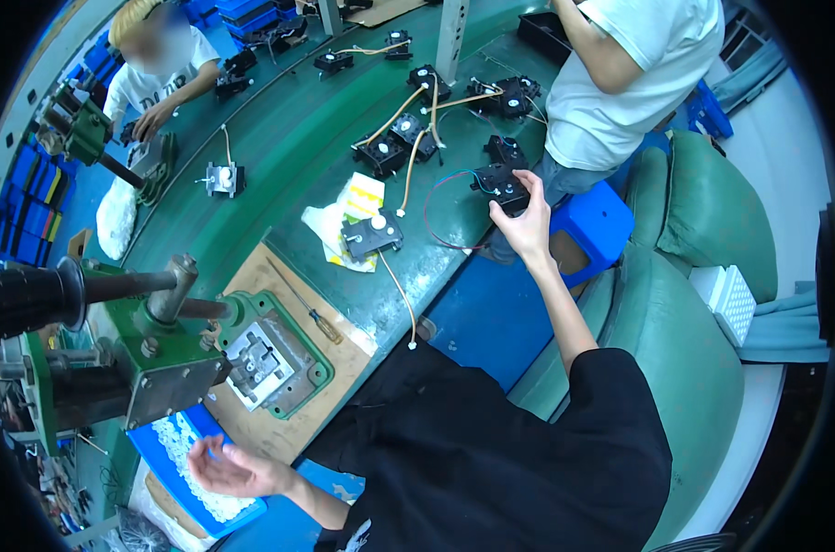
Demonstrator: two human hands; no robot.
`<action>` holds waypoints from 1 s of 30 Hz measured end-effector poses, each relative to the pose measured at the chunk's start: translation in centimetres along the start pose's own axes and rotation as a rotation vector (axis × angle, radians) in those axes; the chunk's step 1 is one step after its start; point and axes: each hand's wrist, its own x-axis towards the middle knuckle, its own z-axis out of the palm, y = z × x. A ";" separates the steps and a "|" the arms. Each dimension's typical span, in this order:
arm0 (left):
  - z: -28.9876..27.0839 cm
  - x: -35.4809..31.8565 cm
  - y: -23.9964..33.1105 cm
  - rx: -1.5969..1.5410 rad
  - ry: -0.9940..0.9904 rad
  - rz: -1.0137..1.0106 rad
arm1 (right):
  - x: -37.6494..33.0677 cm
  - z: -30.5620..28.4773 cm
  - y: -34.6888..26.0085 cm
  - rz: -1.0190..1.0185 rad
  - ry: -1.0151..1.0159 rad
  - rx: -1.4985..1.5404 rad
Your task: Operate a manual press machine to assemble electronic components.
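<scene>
My right hand [530, 219] grips a black plastic assembly [502, 189] at the right edge of the bench, thumb on its near side and fingers over the far side. Thin red and blue wires loop out from that assembly. Low on the left, my left hand [229, 467] hovers over a blue bin [253, 511] of small white parts [180, 451], its fingers loosely curled and the thumb apart; I see nothing in it. Beside it stands a green hand press [173, 368] with a metal fixture [259, 363] on its base.
A screwdriver [323, 324] lies on the wooden board [351, 342]. A grey assembly with a cable [373, 236] rests by yellow-and-white packaging [362, 195]. Several black assemblies [380, 156] sit farther back. One co-worker [643, 87] stands at right; another [164, 69] works far left.
</scene>
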 end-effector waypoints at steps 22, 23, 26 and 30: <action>-7.2 3.9 2.5 0.075 -0.853 -0.109 | -10.7 -0.6 -18.5 -0.402 -0.921 0.863; -8.5 3.2 1.2 0.168 -0.716 -0.321 | -11.0 -0.1 -18.5 -0.315 -0.917 0.826; -8.9 2.3 -5.6 0.160 -0.509 -0.459 | -12.3 2.1 -18.5 -0.161 -0.960 0.768; -5.0 3.3 -8.7 0.214 -0.676 -0.279 | -14.4 6.3 -19.2 -0.102 -1.088 0.746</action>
